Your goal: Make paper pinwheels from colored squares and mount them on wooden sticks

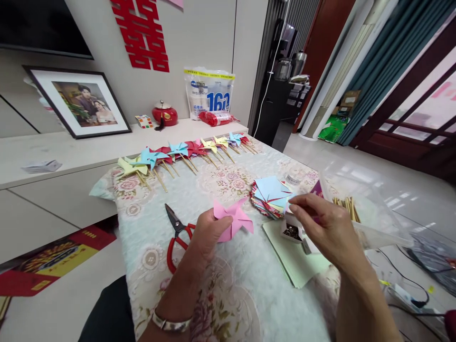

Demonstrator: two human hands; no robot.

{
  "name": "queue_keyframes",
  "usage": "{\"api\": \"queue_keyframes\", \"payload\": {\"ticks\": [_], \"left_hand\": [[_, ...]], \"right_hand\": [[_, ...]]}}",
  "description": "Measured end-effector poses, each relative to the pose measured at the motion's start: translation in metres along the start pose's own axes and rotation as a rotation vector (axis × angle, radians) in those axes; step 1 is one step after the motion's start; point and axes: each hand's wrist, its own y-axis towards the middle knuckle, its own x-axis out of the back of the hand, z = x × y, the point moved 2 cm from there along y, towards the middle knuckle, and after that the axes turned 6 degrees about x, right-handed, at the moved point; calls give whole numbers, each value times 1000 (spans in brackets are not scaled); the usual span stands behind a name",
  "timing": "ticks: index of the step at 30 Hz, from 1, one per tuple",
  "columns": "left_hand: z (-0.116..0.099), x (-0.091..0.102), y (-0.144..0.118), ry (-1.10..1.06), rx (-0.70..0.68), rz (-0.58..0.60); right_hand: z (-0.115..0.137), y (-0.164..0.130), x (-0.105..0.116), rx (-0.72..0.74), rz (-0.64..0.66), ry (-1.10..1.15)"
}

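Observation:
My left hand (210, 232) grips a pink paper pinwheel (233, 223), with the thumb pressed near its centre. Above a small white box (293, 233) of dark metal pins, my right hand (322, 225) is closed in a pinch; whatever sits between its fingertips is too small to make out. The box rests on a stack of pale green paper sheets (299, 263). Just behind it lies a pile of cut coloured paper squares (270, 192), a blue one on top. Red-handled scissors (177, 232) lie left of my left hand, their blades apart.
Several finished pinwheels on sticks (178, 152) line the far side of the cloth-covered table (228, 178). At the right stands a clear plastic bin (381, 228) holding wooden sticks (347, 209). A round clear tape roll (295, 175) lies behind the paper pile.

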Motion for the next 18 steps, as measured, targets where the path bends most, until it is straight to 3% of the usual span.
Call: {"api": "queue_keyframes", "payload": {"ticks": [4, 10, 18], "left_hand": [[1, -2, -1, -19, 11, 20], [2, -3, -1, -124, 24, 16], [-6, -15, -8, -284, 9, -31]], "right_hand": [[-14, -17, 9, -63, 256, -250], [-30, -22, -21, -143, 529, -611], [-46, -21, -41, -196, 593, -633]]}}
